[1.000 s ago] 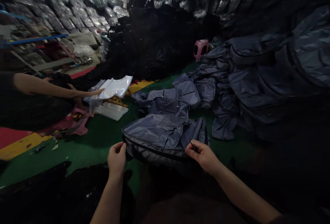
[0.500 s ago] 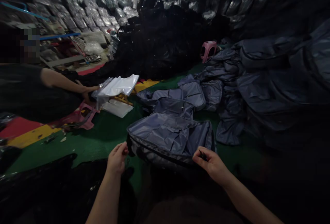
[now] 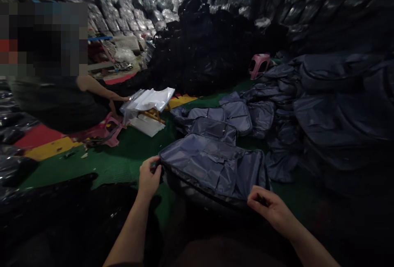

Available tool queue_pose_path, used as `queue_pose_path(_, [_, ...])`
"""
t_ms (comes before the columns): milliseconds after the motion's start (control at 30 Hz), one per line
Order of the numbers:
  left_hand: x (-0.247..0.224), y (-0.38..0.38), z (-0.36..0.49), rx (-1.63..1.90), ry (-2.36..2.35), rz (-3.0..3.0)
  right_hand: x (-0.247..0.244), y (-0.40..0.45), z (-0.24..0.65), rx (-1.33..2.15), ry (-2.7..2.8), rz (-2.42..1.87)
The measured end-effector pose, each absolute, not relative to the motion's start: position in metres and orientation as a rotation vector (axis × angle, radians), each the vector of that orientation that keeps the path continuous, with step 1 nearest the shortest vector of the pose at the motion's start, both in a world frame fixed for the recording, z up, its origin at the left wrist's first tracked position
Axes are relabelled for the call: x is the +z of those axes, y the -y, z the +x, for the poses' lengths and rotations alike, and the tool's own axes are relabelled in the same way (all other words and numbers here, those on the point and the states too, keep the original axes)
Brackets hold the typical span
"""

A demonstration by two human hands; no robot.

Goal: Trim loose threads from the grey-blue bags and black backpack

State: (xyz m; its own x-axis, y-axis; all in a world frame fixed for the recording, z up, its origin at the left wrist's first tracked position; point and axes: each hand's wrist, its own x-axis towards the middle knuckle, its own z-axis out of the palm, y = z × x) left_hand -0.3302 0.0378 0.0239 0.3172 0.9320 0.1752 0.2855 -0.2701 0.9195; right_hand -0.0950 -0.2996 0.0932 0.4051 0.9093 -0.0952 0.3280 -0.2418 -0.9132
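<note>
Left fingers, right fingers pinching rim of open bag, blue-grey lining inside

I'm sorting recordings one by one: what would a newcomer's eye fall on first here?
Probably the open bag with its grey-blue lining, low in the middle, the left hand at its left corner and the right hand at its near right edge. Next, the bright white plastic sheets left of centre. Behind, a large black heap stands before rows of shiny wrapped bundles.
</note>
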Motion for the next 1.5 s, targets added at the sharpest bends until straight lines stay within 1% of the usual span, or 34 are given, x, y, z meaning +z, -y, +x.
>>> queue_pose_path(167, [0.045, -0.030, -0.329, 0.685, -0.578, 2.386, 0.105, 0.336, -0.063, 0.895, 1.142, -1.920])
queue_pose_path(267, [0.047, -0.024, -0.327, 0.542, -0.422, 2.391, 0.107, 0.346, -0.047, 1.045, 1.218, -2.075])
queue_pose_path(333, [0.045, -0.020, -0.327, 0.483, -0.359, 2.332, 0.108, 0.340, -0.046, 1.057, 1.255, -2.181])
queue_pose_path(433, [0.043, -0.017, -0.330, 0.443, -0.370, 2.281, 0.114, 0.308, -0.063, 0.874, 1.315, -2.250])
queue_pose_path(500, [0.042, -0.016, -0.332, 0.420, -0.404, 2.276, 0.116, 0.274, -0.086, 0.759, 1.372, -2.165])
queue_pose_path(567, [0.041, -0.015, -0.332, 0.407, -0.418, 2.275, 0.113, 0.236, -0.114, 0.714, 1.420, -2.022])
queue_pose_path(667, [0.042, -0.011, -0.330, 0.410, -0.418, 2.273, 0.093, 0.185, -0.149, 0.691, 1.489, -1.873])
queue_pose_path(800, [0.047, 0.000, -0.329, 0.416, -0.423, 2.275, 0.064, 0.149, -0.159, 0.691, 1.528, -1.975])
queue_pose_path(867, [0.051, 0.007, -0.330, 0.415, -0.427, 2.257, 0.061, 0.145, -0.153, 0.757, 1.541, -1.971])
queue_pose_path(967, [0.057, 0.016, -0.337, 0.421, -0.401, 2.180, 0.078, 0.148, -0.143, 0.944, 1.580, -1.836])
queue_pose_path(1067, [0.063, 0.018, -0.346, 0.376, -0.349, 2.087, 0.097, 0.149, -0.140, 1.199, 1.581, -1.692])
queue_pose_path(1133, [0.062, 0.016, -0.351, 0.346, -0.349, 2.056, 0.098, 0.147, -0.142, 1.393, 1.477, -1.610])
queue_pose_path(1233, [0.053, 0.014, -0.355, 0.421, -0.475, 2.093, 0.075, 0.140, -0.151, 1.587, 1.097, -1.501])
queue_pose_path(1333, [0.039, 0.021, -0.356, 0.711, -0.789, 2.173, 0.042, 0.136, -0.162, 1.576, 0.758, -1.449])
queue_pose_path(1433, [0.033, 0.040, -0.357, 0.934, -0.946, 2.220, 0.021, 0.139, -0.168, 1.548, 0.679, -1.438])
queue_pose_path(1500, [0.037, 0.054, -0.357, 0.902, -0.893, 2.268, 0.017, 0.143, -0.168, 1.546, 0.657, -1.424])
